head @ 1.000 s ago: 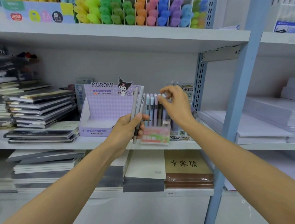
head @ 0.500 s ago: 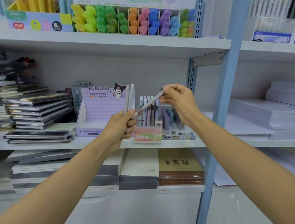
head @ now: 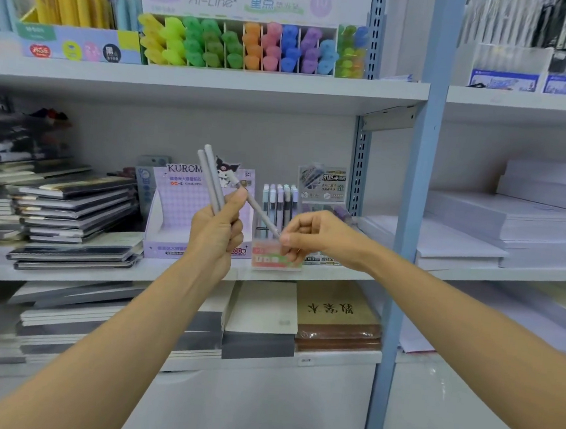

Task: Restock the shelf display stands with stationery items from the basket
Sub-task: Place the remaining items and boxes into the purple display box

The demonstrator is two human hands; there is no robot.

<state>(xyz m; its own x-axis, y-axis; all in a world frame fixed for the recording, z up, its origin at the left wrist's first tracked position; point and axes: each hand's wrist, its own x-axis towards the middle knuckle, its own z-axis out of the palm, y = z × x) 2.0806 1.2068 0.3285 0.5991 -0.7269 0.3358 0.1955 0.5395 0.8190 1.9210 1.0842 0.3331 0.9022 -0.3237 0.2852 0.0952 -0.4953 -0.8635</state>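
You are facing a middle shelf (head: 158,270) that is carrying stacked notebooks (head: 72,211) at left, with a Kuromi box (head: 180,213) and a pen stand (head: 272,262) side by side. The top shelf (head: 217,85) is holding a highlighter stand (head: 240,46). Paper (head: 510,229) is lying on the right shelf (head: 507,274).

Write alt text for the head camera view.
The left hand grips two grey pens upright while the right hand pinches the lower end of a slanted third pen. A small pen stand sits on the shelf behind.
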